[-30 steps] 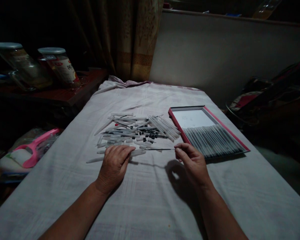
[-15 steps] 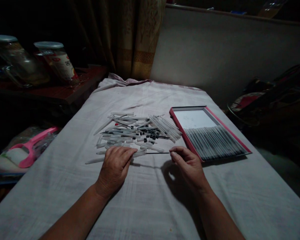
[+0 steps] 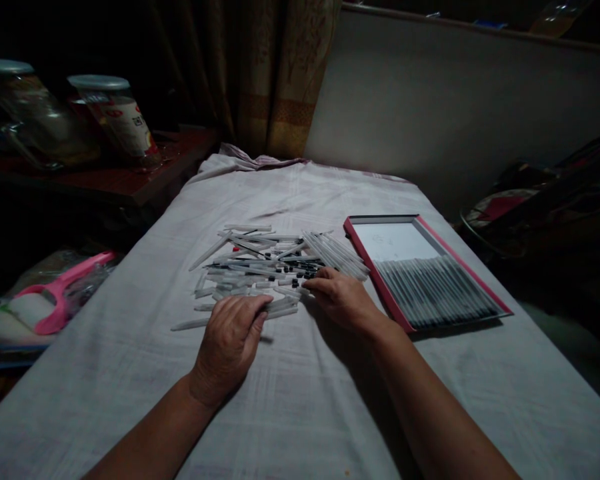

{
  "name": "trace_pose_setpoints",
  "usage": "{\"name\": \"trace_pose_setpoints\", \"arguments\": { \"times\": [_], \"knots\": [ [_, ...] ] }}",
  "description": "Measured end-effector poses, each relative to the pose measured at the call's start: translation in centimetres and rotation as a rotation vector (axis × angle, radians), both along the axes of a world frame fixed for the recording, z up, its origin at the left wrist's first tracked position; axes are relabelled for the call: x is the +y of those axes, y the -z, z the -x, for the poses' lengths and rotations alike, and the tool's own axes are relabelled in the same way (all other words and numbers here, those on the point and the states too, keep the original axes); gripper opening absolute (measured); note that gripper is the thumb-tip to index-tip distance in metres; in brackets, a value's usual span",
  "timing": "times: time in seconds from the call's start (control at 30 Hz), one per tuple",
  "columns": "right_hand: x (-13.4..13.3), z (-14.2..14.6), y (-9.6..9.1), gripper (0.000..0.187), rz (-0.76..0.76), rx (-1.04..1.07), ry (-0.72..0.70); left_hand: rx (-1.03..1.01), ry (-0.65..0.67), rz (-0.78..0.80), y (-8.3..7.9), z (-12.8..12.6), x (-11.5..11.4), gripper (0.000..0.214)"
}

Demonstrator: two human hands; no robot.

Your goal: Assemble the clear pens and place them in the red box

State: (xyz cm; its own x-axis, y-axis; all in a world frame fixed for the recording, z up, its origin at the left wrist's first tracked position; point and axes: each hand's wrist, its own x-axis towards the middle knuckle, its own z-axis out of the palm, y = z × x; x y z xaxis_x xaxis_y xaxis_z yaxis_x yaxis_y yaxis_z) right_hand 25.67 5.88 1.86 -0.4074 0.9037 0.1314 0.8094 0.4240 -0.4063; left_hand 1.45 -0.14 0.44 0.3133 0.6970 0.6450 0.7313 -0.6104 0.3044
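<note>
Pinches translucent whitish plastic pen barrel in left hand, with fingers narrowed around it, just in front of loose heap of clear plastic barrels. Has right hand at small black plastic plugs in heap, with fingertips close together; cannot tell if gripping any. Right of heap, on pale checked cloth: shallow red-rimmed box with row of slim pens.

Two bare forearms, slimmer at the wrists
</note>
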Motion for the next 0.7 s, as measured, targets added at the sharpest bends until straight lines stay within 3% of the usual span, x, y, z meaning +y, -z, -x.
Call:
{"name": "trace_pose_setpoints", "arguments": {
  "times": [0.13,0.37,0.5,0.6,0.7],
  "knots": [
    [0.0,0.5,0.4,0.023,-0.012,-0.154,0.028,0.010,-0.009,0.029,0.0,-0.1,0.0,0.017],
    [-0.4,-0.1,1.2,0.015,-0.011,-0.119,0.121,0.029,0.028,0.034,0.0,-0.3,0.1,0.017],
    [-2.3,-0.2,1.0,0.016,0.006,0.186,0.228,0.033,0.043,0.055,0.1,-0.2,0.1,0.020],
    [-4.7,0.6,0.6,0.020,0.082,0.520,0.187,0.043,0.053,0.059,0.2,-0.1,0.0,0.021],
    [-6.7,1.9,0.7,0.021,0.141,0.721,0.160,0.053,0.072,0.063,0.2,-0.2,-0.1,0.022]
  ]
}}
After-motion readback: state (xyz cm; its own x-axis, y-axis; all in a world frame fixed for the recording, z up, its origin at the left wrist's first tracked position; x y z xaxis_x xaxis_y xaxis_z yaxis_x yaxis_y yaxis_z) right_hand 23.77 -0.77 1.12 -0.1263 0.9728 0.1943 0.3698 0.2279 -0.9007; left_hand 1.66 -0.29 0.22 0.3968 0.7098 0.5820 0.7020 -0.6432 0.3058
